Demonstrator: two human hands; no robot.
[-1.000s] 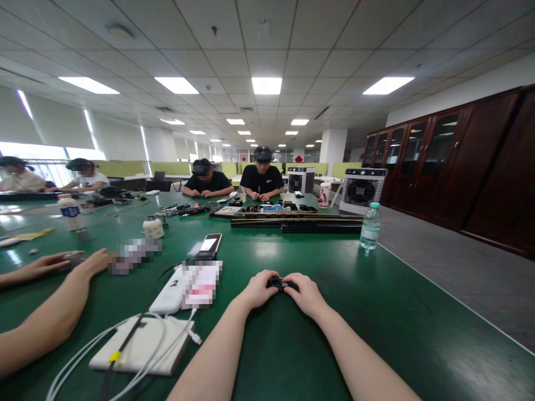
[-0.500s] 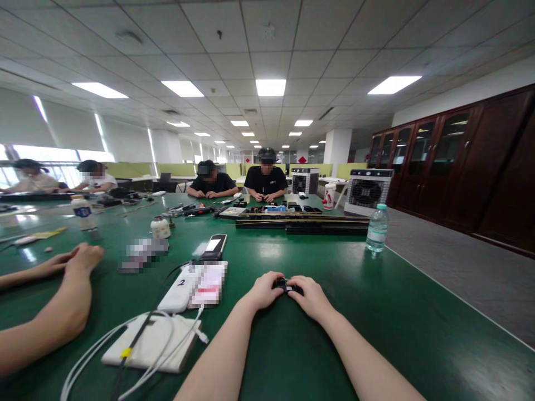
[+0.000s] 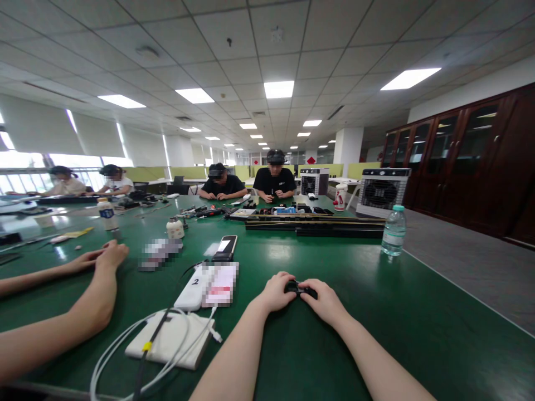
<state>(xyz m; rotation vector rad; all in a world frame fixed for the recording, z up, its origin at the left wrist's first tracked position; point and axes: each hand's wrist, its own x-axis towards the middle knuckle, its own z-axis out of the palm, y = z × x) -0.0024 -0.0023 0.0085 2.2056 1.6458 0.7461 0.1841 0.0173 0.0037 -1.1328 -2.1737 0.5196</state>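
Observation:
A small black object [image 3: 299,288] lies between my two hands, low over the green table [image 3: 276,345]; its kind I cannot make out, as my fingers cover much of it. My left hand [image 3: 279,292] grips its left end, fingers curled over the top and thumb at the near side. On the right end my right hand [image 3: 324,299] is closed in the same way. Only the dark middle of the piece shows between the fingertips.
To the left lie a white power bank [image 3: 194,287], a phone [image 3: 224,248] and a white box [image 3: 167,342] under looped cables. A water bottle [image 3: 393,231] stands at right, near black rails [image 3: 334,228]. A co-worker's hands [image 3: 111,256] rest at far left; other people sit across the table.
The whole view has swung slightly left, so everything sits further right. Both hands stay on the black object, which looks slightly turned between the fingers.

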